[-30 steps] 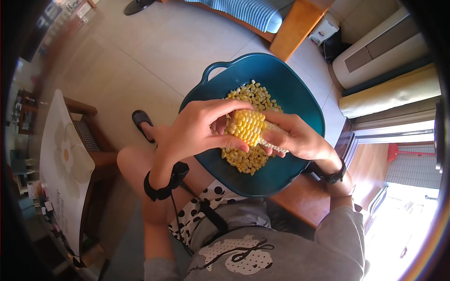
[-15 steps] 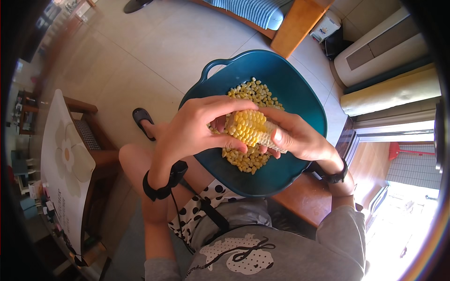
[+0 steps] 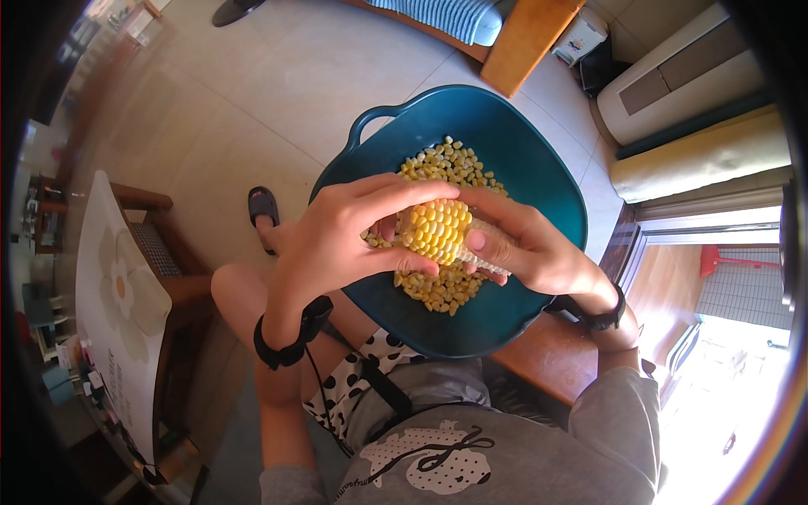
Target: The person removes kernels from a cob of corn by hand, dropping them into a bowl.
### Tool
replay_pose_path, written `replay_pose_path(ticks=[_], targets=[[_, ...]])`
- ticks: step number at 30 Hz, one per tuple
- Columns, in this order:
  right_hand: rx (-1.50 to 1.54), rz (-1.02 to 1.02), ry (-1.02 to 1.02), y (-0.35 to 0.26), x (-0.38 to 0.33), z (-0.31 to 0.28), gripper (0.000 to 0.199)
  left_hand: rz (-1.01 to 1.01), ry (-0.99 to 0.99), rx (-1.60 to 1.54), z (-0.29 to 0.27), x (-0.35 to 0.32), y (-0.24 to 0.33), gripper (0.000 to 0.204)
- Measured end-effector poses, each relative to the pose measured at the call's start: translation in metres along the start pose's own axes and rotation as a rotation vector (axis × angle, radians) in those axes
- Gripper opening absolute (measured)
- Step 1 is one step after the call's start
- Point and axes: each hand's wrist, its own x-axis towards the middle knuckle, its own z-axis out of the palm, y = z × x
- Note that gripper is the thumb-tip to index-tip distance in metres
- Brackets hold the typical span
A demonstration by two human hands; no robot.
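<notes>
Between both hands is a corn cob (image 3: 438, 231), held over a dark teal basin (image 3: 526, 139). Its left part still carries rows of yellow kernels, while the right part is bare and pale. My left hand (image 3: 341, 223) grips the kernel-covered end, thumb below and fingers above. Around the bare end my right hand (image 3: 534, 244) is closed, its thumb pressing at the border of the kernels. Loose corn kernels (image 3: 438, 290) lie in the basin beneath the cob, partly hidden by my hands. Each wrist wears a black band.
The basin rests at my lap, its loop handle (image 3: 362, 122) at the upper left. A cloth-covered table (image 3: 122, 311) stands to the left. A wooden bench (image 3: 551, 353) is at the right, and a wooden post (image 3: 530, 46) rises beyond the basin.
My right thumb has shifted slightly left along the cob. The cob has turned a little, showing more of its kernel rows. Both hands keep their hold.
</notes>
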Motion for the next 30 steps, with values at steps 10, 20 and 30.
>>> replay_pose_path(ticks=[10, 20, 30], targets=[[0.043, 0.009, -0.021, 0.0, 0.001, -0.001, 0.05, -0.029, -0.023, -0.012, -0.002, 0.001, 0.002, 0.061], [-0.057, -0.045, -0.007, 0.006, 0.001, -0.002, 0.054, 0.031, -0.006, 0.017, -0.002, -0.001, -0.001, 0.061], [0.127, 0.181, -0.021, -0.005, 0.002, -0.003, 0.058, 0.023, 0.005, 0.04, -0.001, 0.0, -0.001, 0.061]])
